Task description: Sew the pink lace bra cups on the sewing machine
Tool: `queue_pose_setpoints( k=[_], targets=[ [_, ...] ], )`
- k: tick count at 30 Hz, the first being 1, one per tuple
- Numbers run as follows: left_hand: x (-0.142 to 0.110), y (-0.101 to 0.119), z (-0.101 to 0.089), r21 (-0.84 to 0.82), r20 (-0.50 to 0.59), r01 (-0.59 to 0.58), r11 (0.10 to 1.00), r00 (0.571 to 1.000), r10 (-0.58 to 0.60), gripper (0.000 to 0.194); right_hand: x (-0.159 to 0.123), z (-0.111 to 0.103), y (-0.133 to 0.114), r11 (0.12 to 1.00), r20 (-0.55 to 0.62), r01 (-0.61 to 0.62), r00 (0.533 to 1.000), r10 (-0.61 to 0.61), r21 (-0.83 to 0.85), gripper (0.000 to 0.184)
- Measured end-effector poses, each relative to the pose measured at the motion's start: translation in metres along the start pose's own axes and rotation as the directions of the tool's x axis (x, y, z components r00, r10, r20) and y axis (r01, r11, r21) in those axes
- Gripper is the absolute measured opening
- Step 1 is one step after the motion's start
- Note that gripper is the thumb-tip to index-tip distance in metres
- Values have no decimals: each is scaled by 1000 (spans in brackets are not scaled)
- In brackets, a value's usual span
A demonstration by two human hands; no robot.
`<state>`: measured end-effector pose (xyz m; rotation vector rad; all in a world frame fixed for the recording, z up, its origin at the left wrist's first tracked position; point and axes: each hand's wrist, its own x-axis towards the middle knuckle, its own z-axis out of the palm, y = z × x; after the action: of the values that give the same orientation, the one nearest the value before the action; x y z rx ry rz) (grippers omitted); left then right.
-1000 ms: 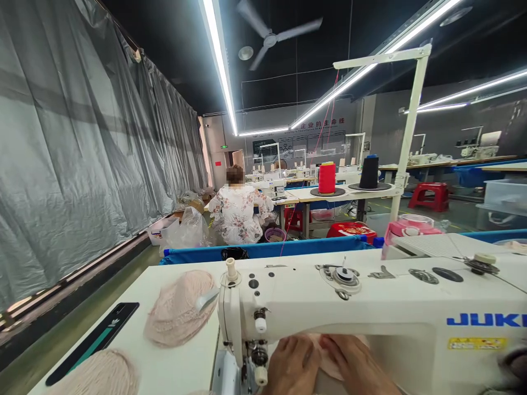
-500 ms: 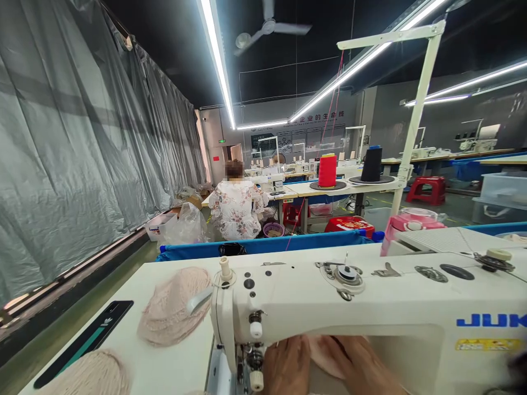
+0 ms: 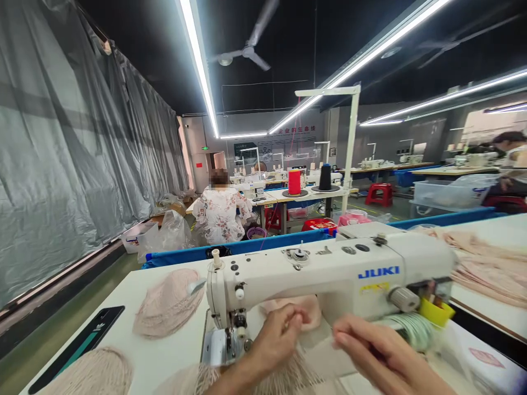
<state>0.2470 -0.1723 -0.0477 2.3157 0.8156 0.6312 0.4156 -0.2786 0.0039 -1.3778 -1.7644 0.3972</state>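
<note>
My left hand (image 3: pixel 276 336) is closed in a pinch in front of the sewing machine (image 3: pixel 313 274), beside the needle head. Its fingertips overlap a pale pink fabric piece (image 3: pixel 312 317) under the machine arm; whether they grip the cloth cannot be made out. To the right, my right hand (image 3: pixel 376 346) is raised with thumb and fingers pressed together; anything between them is too small to see. Below and between the hands, fringed pale threads (image 3: pixel 294 376) hang over the machine bed.
Left of the machine head lie a pink fabric stack (image 3: pixel 167 307) and another stack (image 3: pixel 93 376). More pink fabric (image 3: pixel 486 269) is piled on the right. A yellow cup (image 3: pixel 437 314) stands by the handwheel. A person in a floral top (image 3: pixel 222 214) sits ahead.
Both hands have come out from under the machine arm toward me and moved apart, the right one farther right. The view has turned right and taken in more of the machine.
</note>
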Motion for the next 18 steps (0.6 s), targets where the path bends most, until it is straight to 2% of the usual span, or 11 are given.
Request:
queue_pose_setpoints(
  k=[1,2,4,5,7,9,13,18],
  targets=[
    [-8,16,-3,-166,18,-29,986,999,33,56,0,-2,-9,1000,85,-1,996,1,-6,47],
    [-18,31,-5,-385,50,-42,922,997,67,65,0,-3,-15,1000,132,-4,991,5,-7,48],
    [-41,54,-8,-664,134,48,746,989,55,80,-5,0,-22,1000,167,-18,986,16,8,51],
    [-54,62,-9,-716,191,132,685,982,11,81,-9,3,-24,999,163,-28,986,25,18,51],
    [-81,73,-13,-687,289,297,663,949,-126,72,-22,9,-28,998,179,-50,983,41,48,52],
    [-108,78,-18,-641,348,405,652,910,-223,65,-37,16,-33,993,212,-78,975,57,88,53],
    [-155,84,-24,-599,460,512,616,849,-259,61,-64,31,-46,972,295,-145,952,86,186,56],
    [-194,84,-22,-592,483,531,606,836,-261,53,-79,53,-56,949,389,-204,916,98,242,56]
  ],
)
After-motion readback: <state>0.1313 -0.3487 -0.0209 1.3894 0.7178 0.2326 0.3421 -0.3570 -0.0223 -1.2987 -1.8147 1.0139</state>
